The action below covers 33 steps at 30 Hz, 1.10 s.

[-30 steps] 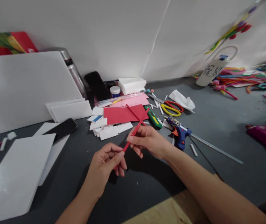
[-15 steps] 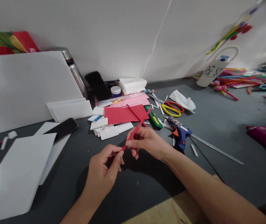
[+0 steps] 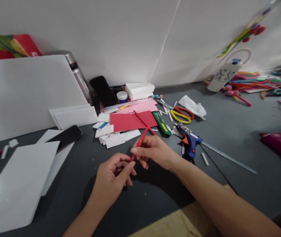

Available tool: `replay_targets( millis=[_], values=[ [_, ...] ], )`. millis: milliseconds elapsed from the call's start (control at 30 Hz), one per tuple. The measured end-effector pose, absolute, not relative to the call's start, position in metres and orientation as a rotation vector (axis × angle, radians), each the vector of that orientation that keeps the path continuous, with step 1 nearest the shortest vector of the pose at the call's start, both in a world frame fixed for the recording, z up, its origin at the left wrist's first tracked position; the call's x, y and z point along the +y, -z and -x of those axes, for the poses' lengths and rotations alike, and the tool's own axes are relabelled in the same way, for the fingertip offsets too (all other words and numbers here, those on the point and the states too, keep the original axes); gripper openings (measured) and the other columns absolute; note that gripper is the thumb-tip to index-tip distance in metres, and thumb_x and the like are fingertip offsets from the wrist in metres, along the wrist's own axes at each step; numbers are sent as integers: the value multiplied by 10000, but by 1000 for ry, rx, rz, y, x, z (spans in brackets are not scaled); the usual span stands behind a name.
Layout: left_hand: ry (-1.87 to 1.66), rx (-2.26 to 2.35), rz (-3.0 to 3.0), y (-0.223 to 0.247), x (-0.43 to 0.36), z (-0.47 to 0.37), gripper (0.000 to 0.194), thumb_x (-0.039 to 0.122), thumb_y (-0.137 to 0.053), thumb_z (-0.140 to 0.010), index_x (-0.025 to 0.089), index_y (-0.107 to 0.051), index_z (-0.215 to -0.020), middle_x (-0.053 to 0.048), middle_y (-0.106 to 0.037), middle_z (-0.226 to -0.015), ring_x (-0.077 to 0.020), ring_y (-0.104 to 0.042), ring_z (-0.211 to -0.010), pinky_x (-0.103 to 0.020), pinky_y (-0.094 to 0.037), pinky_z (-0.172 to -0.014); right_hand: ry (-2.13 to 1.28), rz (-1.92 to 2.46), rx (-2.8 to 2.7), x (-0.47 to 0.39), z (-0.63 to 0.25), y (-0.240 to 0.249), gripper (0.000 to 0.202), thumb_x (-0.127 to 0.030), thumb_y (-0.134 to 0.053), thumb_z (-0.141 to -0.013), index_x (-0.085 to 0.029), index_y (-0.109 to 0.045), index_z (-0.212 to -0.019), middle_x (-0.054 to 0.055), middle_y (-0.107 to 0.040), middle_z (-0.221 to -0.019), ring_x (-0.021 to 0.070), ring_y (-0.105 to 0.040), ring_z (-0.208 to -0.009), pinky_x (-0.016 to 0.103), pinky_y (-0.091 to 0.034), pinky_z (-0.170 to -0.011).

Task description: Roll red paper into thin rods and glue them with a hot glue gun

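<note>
**Red stick (image 3: 145, 133) held in a two-handed pinch!**

The dark table (image 3: 155, 194) spreads right across the scene, and at its left a big white board (image 3: 32, 89) stands upright, a metal flask (image 3: 82, 80) poking out behind it. Over on the far right, near the wall, there's the white bottle (image 3: 221, 77) with its loop handle!

Now the hands, front and centre. The left hand (image 3: 113, 177) is half curled, thumb and fingers closed on the stick's lower end. The right hand (image 3: 156, 151) is just above, thumb and forefinger nipped round the shaft, its other fingers folded under. And the stick slants between them, top end pointing away from the person!

Just beyond the right wrist lies the blue glue gun (image 3: 192, 143). Ahead sits the red paper (image 3: 123, 122), flat among white pieces. Right of it come the scissors (image 3: 180, 114), red and yellow handles, and, closer in, the green cutter (image 3: 162, 124). Smallest of the lot, a second red stick (image 3: 140, 119) lies across the paper; whether the held one touches it, I can't tell.
</note>
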<state>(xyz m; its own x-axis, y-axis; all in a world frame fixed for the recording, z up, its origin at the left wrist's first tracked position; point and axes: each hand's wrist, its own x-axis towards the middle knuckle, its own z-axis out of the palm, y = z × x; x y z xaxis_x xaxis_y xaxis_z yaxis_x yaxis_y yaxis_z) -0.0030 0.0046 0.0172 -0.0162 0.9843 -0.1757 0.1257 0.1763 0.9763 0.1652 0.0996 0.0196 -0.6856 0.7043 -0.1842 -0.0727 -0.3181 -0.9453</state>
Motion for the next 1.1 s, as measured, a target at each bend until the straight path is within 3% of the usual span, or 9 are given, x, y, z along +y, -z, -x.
replay_targets(
  millis=[133,300,567,700,833,967,1100],
  values=[
    [-1103,1455,-1258,-17,1,4,159,342,-635,-878,188,-674,-889,-14,-707,-665,-93,-526,-387,-206,-394,-414,-2105,781,-1450,94,-161,-21,345,-386,-835,-709,-143,-625,-835,-19,-651,-641,89,-587,-468,213,-516,-471],
    [-1178,1585,-1585,-15,-4,6,88,246,-667,-850,242,-738,-903,-14,-731,-719,-153,-623,-579,-234,-434,-571,-2131,738,-1396,91,-159,-21,323,-381,-830,-717,-140,-630,-795,-15,-649,-581,106,-599,-456,218,-520,-454],
    [-1112,1678,-1853,-15,-4,7,142,203,-672,-834,250,-732,-954,-6,-736,-718,-152,-638,-598,-240,-409,-622,-1975,807,-1281,106,-173,-24,247,-314,-826,-731,-136,-662,-780,-27,-627,-558,95,-578,-417,191,-481,-398],
    [-1085,1686,-1950,-17,-4,7,114,207,-639,-868,225,-705,-959,8,-714,-700,-124,-611,-558,-223,-404,-594,-1921,865,-1236,110,-176,-25,270,-330,-836,-718,-129,-658,-748,-29,-620,-573,79,-558,-389,179,-461,-370],
    [-1097,1730,-1984,-15,-4,7,96,221,-603,-901,210,-674,-965,25,-694,-688,-99,-586,-529,-204,-404,-562,-1937,895,-1177,100,-166,-24,326,-445,-765,-784,-142,-645,-796,-22,-640,-629,80,-570,-415,187,-486,-379],
    [-1137,1747,-2004,-11,-3,7,107,222,-574,-913,203,-659,-850,39,-646,-614,-101,-560,-500,-215,-381,-529,-2081,879,-1295,86,-151,-21,351,-411,-844,-687,-140,-646,-792,-40,-615,-552,88,-558,-392,194,-496,-372],
    [-1151,1717,-2028,-10,-1,6,84,218,-589,-909,206,-672,-923,41,-688,-675,-90,-593,-526,-203,-403,-551,-2021,948,-1234,94,-157,-21,347,-402,-850,-678,-129,-641,-718,-37,-601,-530,87,-545,-362,190,-476,-341]
  ],
)
